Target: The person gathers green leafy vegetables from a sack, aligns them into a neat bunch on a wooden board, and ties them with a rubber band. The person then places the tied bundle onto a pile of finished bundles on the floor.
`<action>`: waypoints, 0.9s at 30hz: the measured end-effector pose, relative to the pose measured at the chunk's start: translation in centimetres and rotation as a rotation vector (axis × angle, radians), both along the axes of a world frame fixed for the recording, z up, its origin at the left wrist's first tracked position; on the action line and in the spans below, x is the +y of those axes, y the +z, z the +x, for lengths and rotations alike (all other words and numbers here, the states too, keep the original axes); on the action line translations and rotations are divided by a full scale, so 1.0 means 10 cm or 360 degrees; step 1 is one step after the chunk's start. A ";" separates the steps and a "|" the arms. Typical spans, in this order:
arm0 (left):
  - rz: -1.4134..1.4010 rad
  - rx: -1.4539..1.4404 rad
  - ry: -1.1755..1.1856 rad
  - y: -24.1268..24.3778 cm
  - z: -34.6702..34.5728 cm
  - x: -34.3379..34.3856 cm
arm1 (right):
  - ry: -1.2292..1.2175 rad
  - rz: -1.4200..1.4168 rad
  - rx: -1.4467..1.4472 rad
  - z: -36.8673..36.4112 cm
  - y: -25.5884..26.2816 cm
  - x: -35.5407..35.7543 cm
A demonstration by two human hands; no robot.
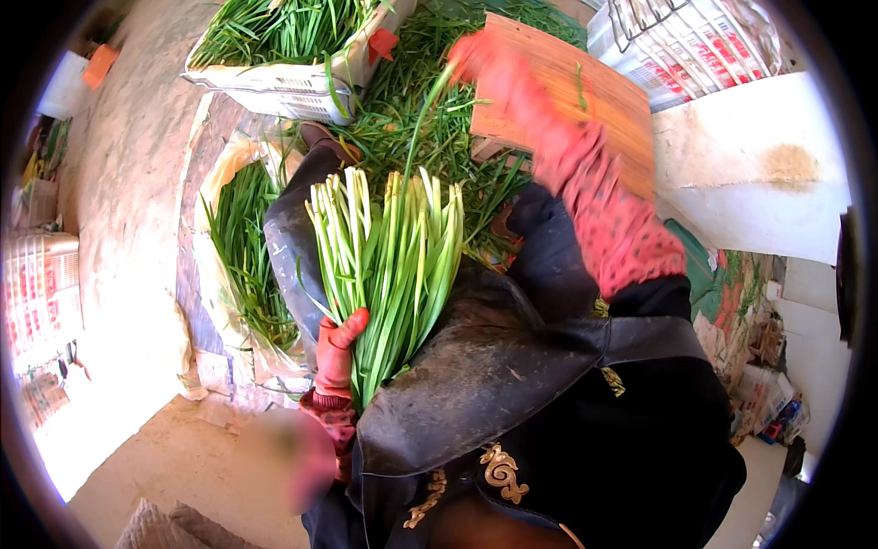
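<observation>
My left hand (341,350), in a red glove, is closed around a thick bundle of garlic chives (391,274). The bundle stands over my lap with its pale cut ends pointing away from me and its green leaves towards me. My right hand (473,58), also in a red glove and blurred, is stretched out over the left edge of a wooden board (569,103). A single long green leaf (424,117) runs from its fingers down to the pale ends of the bundle. A dark, soiled apron (480,364) covers my lap.
Loose green leaves (418,89) are heaped on the floor ahead. A white plastic crate (281,89) full of chives stands at the upper left. Below it lies an open plastic bag (212,274) of leaves, left of my leg. A wrapped crate (679,55) stands at the upper right.
</observation>
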State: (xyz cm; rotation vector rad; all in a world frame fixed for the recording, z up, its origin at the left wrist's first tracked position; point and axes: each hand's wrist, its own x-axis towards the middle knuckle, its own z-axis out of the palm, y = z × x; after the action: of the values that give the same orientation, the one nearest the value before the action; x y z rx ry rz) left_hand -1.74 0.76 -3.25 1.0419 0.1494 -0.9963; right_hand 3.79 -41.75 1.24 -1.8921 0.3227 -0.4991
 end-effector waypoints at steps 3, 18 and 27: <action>-0.0099 0.0131 0.0043 0.07 0.00 -0.11 | -0.0833 0.0093 -0.0165 0.08 0.56 -1.36; 0.0082 0.0008 -0.0057 0.03 0.03 -0.06 | 0.0537 0.0451 0.0941 -0.04 -0.21 0.72; 0.0065 0.0076 -0.0138 -0.11 0.05 0.02 | 0.0415 0.0975 0.1014 -1.12 -0.17 0.89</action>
State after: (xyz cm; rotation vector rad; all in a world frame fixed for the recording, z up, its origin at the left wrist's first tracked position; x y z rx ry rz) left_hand -1.19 0.91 -4.31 1.0697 0.1652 -1.1011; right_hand -7.44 -32.80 -0.48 -1.4092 0.5589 0.3682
